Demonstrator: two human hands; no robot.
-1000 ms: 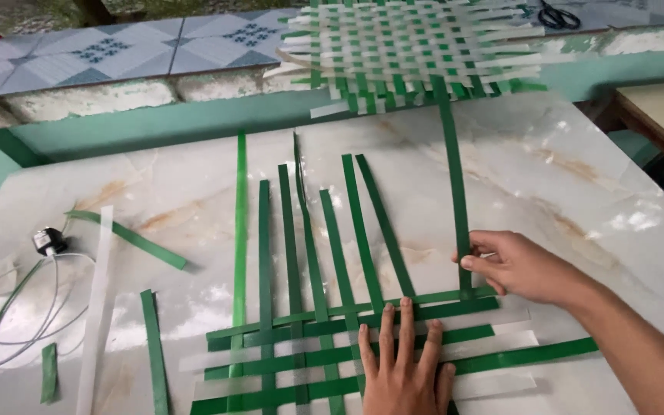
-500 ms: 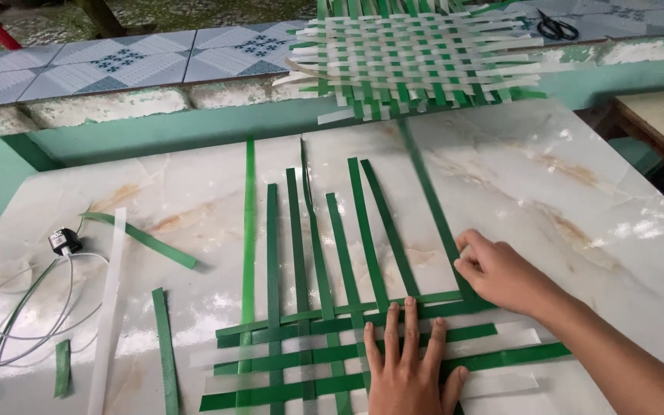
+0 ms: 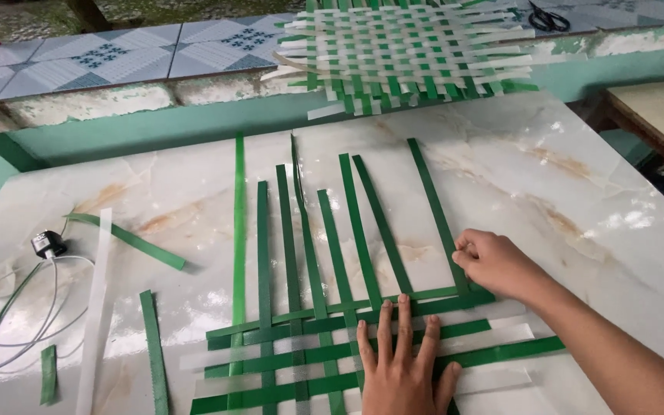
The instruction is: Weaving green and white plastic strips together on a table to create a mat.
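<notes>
Two hands share the work on this half-made mat (image 3: 324, 338) of plastic strapping. My left hand (image 3: 405, 369) lies flat and open, fingers spread, pressing down on the crossing green and translucent white strips near the bottom edge of the marble tabletop (image 3: 593, 223). My right hand (image 3: 497, 261) has its fingers curled and pinched on the outermost green strip (image 3: 433, 207), right where that strip meets the top horizontal band of the weave.

Done well, I judge, this step wants the flat hand to keep steady weight on the crossings so nothing slides, while the pinching fingers nudge the slanted strip toward its upright neighbours (image 3: 332, 230) until it runs parallel and sits snug against them. The uprights fan apart at their far ends, so the closing should begin at the woven band.

To the left of the weave lie loose pieces: a short green strip (image 3: 154, 350), another green strip (image 3: 128, 240) lying diagonally, a long white strip (image 3: 95, 307), and a thin cable with a small black device (image 3: 46, 244). On the tiled ledge (image 3: 117, 54) beyond the table rests a finished green-and-white woven mat (image 3: 409, 50), with black scissors (image 3: 549, 17) at the far right.
</notes>
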